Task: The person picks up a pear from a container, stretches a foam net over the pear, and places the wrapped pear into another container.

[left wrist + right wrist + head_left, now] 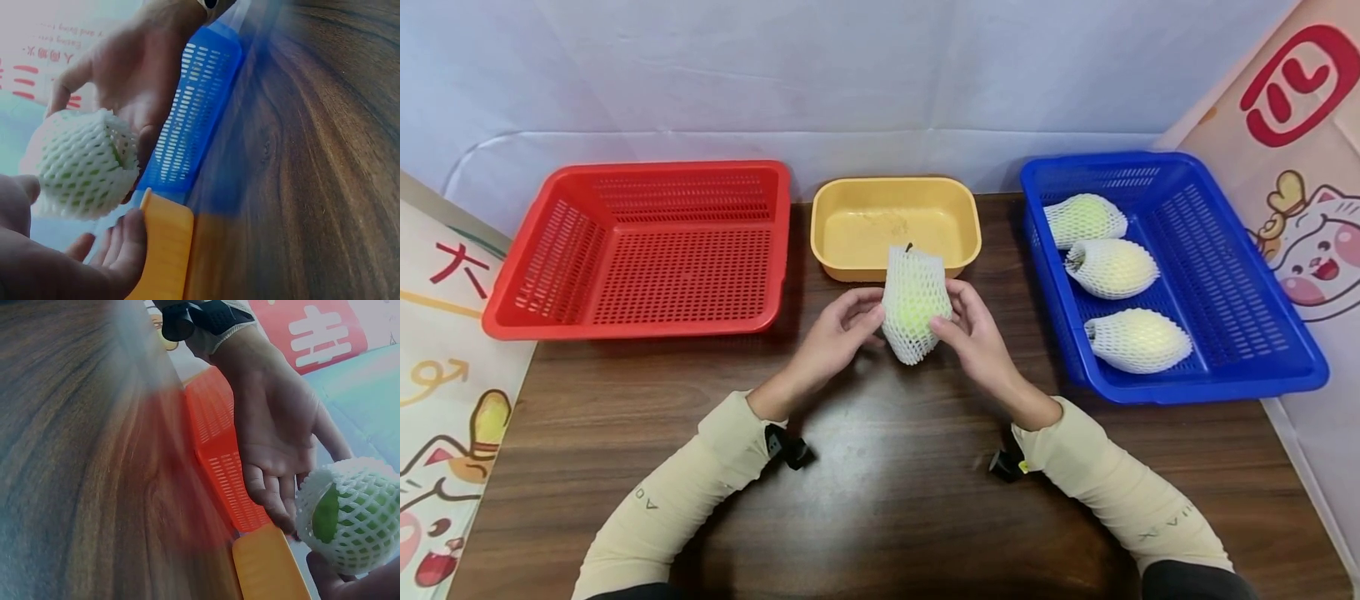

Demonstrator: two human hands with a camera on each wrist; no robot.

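Observation:
A pale green fruit point(914, 312) with a short dark stem, sleeved in white foam netting, is held between both hands over the table. My left hand point(842, 329) grips its left side, thumb in front. On the right side, my right hand point(976, 333) lays its thumb across the front of the netting, its other fingers partly hidden behind. From the left wrist, the netted fruit point(84, 165) shows between the two palms. An opening in the sleeve bares some green skin of the fruit point(325, 515) in the right wrist view.
Behind the fruit stands a yellow tub point(895, 193). A red basket point(688, 275) is at the left. To the right, a blue basket point(1240, 333) contains three more netted fruits point(1138, 340). All stand on a dark wooden table point(880, 500) before a white backdrop.

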